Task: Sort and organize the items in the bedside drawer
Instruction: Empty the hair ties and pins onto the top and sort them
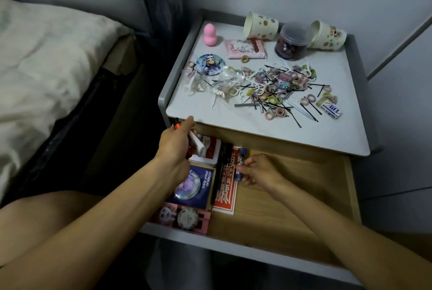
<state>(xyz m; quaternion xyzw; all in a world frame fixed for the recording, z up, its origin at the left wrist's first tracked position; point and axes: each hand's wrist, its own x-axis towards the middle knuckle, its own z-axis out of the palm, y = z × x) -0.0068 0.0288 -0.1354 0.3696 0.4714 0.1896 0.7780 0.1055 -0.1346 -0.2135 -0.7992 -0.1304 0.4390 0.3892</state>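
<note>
Left grip [174, 142] half-hides white tube [198, 144]; right grip [258, 170] pinches unclear blue item [239, 176].

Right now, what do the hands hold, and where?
Left hand grips a white tube and an orange-tipped pen mid-length; right hand pinches a small blue case by its edge.

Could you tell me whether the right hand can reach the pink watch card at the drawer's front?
Probably yes: the pink watch card lies uncovered, with bare drawer floor between it and the right hand. That hand pinches a small blue item, though, so it would likely set that down first.
</note>
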